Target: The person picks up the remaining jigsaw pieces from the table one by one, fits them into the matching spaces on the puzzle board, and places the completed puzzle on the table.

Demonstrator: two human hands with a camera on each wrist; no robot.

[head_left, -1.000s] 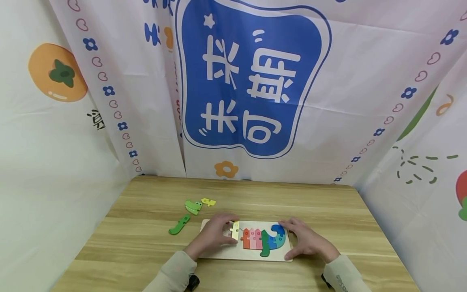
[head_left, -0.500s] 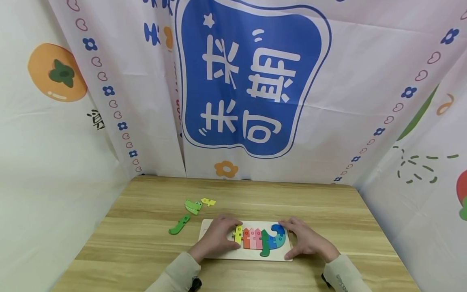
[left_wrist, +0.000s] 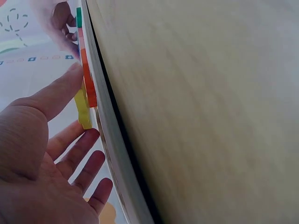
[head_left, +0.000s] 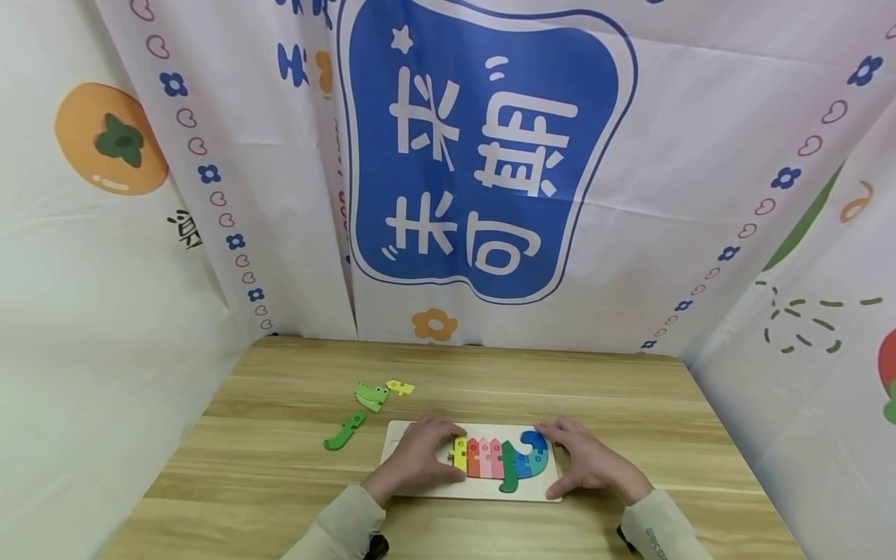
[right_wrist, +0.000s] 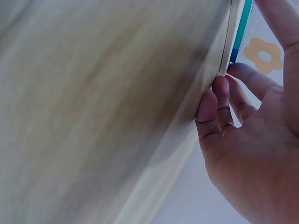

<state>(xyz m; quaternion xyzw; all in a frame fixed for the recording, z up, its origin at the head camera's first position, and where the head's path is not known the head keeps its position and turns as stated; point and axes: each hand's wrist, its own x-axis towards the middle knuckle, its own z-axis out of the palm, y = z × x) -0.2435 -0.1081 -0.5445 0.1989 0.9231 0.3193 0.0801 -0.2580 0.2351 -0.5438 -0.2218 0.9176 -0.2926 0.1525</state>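
Observation:
A wooden puzzle board (head_left: 477,489) lies on the table, bearing red (head_left: 473,459), pink, green and blue pieces that form part of a crocodile. With thumb and fingertips my left hand (head_left: 416,457) pinches a yellow puzzle piece (head_left: 460,455) beside the red one. In the left wrist view that yellow piece (left_wrist: 82,110) appears slightly tilted against the board's edge. My right hand (head_left: 590,462) holds the board's right end, thumb at the near corner and fingers at the far one. The left hand hides some of the board's left part.
Left of the board lie a green crocodile head piece (head_left: 370,397), a second yellow piece (head_left: 400,387) and a long green leg piece (head_left: 344,431). Printed cloth (head_left: 560,327) hangs behind the wooden table (head_left: 595,389) and along its sides.
My left hand has moved the yellow piece slightly right, up against the red piece, and turned it flatter. My right hand has stayed on the board's right end.

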